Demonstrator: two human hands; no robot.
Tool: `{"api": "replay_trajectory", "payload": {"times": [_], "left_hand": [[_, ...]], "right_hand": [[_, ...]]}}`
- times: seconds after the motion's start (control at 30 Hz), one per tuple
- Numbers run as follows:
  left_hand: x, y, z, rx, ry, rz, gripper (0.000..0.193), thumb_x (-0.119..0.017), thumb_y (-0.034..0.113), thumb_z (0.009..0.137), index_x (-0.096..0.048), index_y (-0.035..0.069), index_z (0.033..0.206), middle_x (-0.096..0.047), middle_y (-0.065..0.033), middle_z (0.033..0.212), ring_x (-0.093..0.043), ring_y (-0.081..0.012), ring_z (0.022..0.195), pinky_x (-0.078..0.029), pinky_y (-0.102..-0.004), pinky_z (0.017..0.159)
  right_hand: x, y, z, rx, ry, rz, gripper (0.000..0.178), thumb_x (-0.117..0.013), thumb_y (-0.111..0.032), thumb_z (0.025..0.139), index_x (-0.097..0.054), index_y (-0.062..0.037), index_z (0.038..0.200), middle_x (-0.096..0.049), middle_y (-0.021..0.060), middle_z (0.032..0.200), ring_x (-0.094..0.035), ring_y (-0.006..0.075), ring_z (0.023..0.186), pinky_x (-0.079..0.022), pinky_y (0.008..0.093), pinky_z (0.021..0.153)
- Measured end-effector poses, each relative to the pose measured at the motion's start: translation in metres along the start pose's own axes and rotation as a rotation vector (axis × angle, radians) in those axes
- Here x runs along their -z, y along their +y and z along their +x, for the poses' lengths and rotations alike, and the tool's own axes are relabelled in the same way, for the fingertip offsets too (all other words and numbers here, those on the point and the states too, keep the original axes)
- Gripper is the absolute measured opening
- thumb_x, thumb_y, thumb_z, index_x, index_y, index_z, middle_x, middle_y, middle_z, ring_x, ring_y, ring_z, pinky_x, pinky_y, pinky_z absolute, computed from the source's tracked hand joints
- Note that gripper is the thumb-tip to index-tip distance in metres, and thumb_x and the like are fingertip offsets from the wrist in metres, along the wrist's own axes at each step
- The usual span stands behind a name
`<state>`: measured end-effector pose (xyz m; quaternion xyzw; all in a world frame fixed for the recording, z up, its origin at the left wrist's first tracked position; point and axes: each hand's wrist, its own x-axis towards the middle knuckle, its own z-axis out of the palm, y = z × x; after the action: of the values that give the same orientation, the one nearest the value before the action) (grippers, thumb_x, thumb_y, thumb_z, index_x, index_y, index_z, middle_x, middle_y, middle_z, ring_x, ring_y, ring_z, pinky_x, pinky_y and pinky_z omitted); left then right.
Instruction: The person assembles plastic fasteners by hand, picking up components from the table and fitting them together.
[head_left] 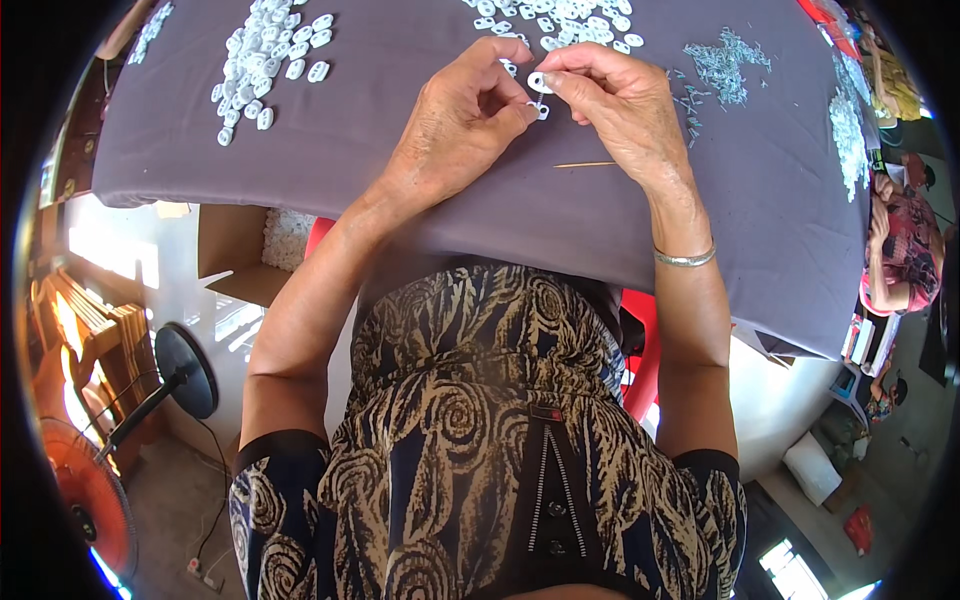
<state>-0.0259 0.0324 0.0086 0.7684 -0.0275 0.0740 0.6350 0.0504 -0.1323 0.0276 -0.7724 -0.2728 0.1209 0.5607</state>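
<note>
Over the dark table cloth [450,225] my two hands meet, fingertips close together. My left hand [455,125] pinches a small white plastic piece with a dark hole [543,112]. Just above it, my right hand [625,110] grips a white oval plastic piece with holes [537,82] between thumb and forefinger. Something thin, like a small screw, shows between the two pieces; whether it joins them I cannot tell. A thin wooden stick [585,164] lies on the cloth below my right hand. Beyond my fingers is a heap of white oval pieces [575,20].
Another heap of white pieces [262,60] lies at the left, and a pile of small metal screws [728,68] at the right. Below the table's left edge stands a cardboard box [232,240]. An orange fan [90,500] is at lower left. Another person [905,240] sits at the far right.
</note>
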Motion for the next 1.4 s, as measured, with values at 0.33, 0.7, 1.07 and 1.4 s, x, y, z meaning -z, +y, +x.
{"api": "replay_trajectory", "payload": {"times": [0.33, 0.7, 1.07, 1.4], "left_hand": [[0.0003, 0.0065, -0.0006, -0.007, -0.006, 0.011, 0.035, -0.064, 0.000, 0.082, -0.051, 0.002, 0.115, -0.059, -0.0014, 0.073, -0.053, -0.0059, 0.066, -0.046, -0.0223, 0.061], [0.0000, 0.0040, -0.0010, -0.004, -0.005, -0.006, 0.036, -0.064, 0.000, 0.082, -0.052, 0.003, 0.116, -0.059, -0.0008, 0.072, -0.052, -0.0056, 0.065, -0.045, -0.0221, 0.061], [0.0007, 0.0034, -0.0001, -0.016, 0.018, -0.031, 0.035, -0.064, 0.000, 0.082, -0.052, 0.003, 0.115, -0.058, -0.0004, 0.074, -0.053, -0.0054, 0.065, -0.045, -0.0216, 0.061], [0.0003, 0.0041, 0.0000, 0.022, 0.034, -0.102, 0.033, -0.063, 0.000, 0.083, -0.052, 0.003, 0.115, -0.059, -0.0003, 0.074, -0.054, -0.0049, 0.067, -0.045, -0.0208, 0.061]], "right_hand": [[0.0024, 0.0002, 0.0000, 0.008, -0.005, -0.051, 0.011, -0.064, -0.012, 0.088, -0.070, -0.0067, 0.096, -0.064, -0.0036, 0.077, -0.051, 0.0026, 0.065, -0.042, 0.0185, 0.055], [0.0039, 0.0011, 0.0000, 0.031, -0.032, -0.025, 0.010, -0.064, -0.010, 0.088, -0.069, -0.0063, 0.096, -0.064, -0.0034, 0.079, -0.051, 0.0025, 0.067, -0.042, 0.0188, 0.056], [0.0015, 0.0013, -0.0007, 0.107, -0.066, -0.097, 0.011, -0.064, -0.005, 0.086, -0.068, -0.0041, 0.096, -0.061, -0.0038, 0.073, -0.048, 0.0026, 0.062, -0.040, 0.0183, 0.054], [0.0019, 0.0019, -0.0029, 0.084, -0.157, -0.012, 0.017, -0.068, 0.003, 0.080, -0.064, -0.0031, 0.095, -0.055, -0.0047, 0.070, -0.047, 0.0011, 0.060, -0.039, 0.0177, 0.052]]}}
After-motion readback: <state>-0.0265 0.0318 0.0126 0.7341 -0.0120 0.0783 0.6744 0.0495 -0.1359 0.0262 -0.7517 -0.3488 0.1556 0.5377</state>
